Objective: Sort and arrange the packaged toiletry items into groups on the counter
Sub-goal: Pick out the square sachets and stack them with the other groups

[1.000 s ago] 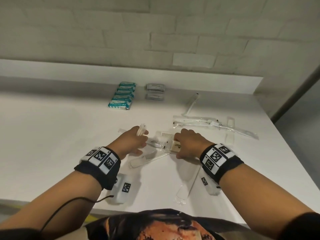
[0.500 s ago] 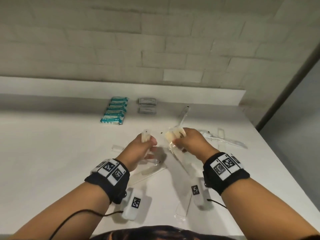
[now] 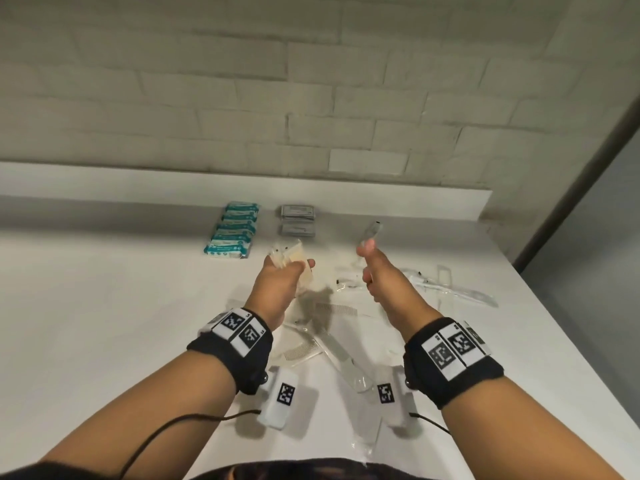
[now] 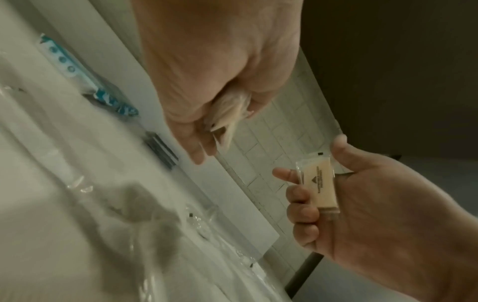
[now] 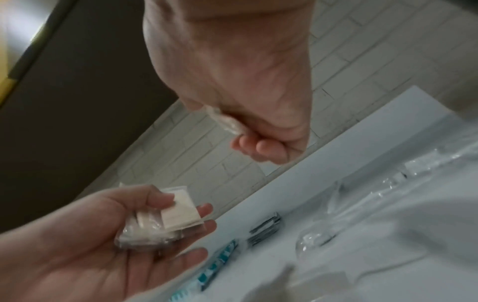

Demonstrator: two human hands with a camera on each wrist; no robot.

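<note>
Both hands are raised above the white counter [image 3: 104, 306]. My left hand [image 3: 291, 268] grips a small bundle of cream sachets [image 3: 292, 258] in clear wrap, fanned out in the right wrist view as cream sachets [image 5: 170, 216] under the thumb. My right hand [image 3: 367, 261] holds one cream sachet [image 4: 319, 181] between thumb and curled fingers; in the head view the hand's back hides it. The two hands are a short gap apart and do not touch.
Against the back ledge lie a row of teal packs [image 3: 232, 230] and a stack of grey sachets [image 3: 298, 220]. Wrapped combs [image 3: 334, 310] and clear long packets [image 3: 453, 289] lie scattered below and to the right of my hands. The counter ends at the right.
Both hands have risen from the pile on the counter with cream sachets and moved toward the back. The left hand's bundle has grown. The head view has tilted up.
</note>
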